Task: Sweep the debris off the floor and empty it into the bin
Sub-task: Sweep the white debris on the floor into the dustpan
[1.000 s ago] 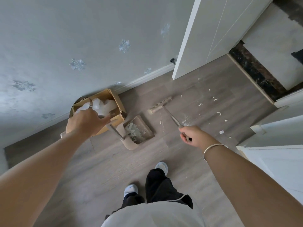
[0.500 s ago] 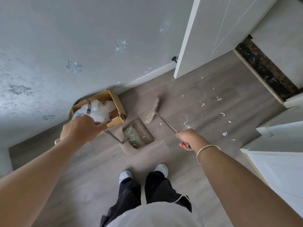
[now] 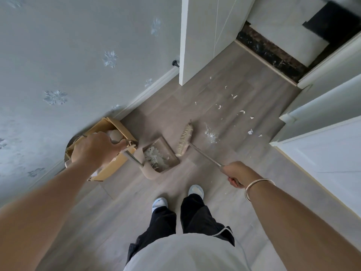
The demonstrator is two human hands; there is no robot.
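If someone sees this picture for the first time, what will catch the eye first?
Probably the broom in the right hand, its head beside the dustpan at the centre, which the left hand holds by its long handle. White scraps lie in the pan and scattered on the floor beyond the broom.

Open wood floor [image 3: 254, 79] runs from the broom [image 3: 184, 140] toward 1 o'clock, strewn with white scraps [image 3: 211, 133]. White door [image 3: 199, 45] blocks 12 o'clock; white panelling [image 3: 322, 149] closes 3 o'clock. Dustpan [image 3: 166, 153] and cardboard box [image 3: 119, 128] crowd 9 o'clock, the box near the wall [image 3: 68, 55].
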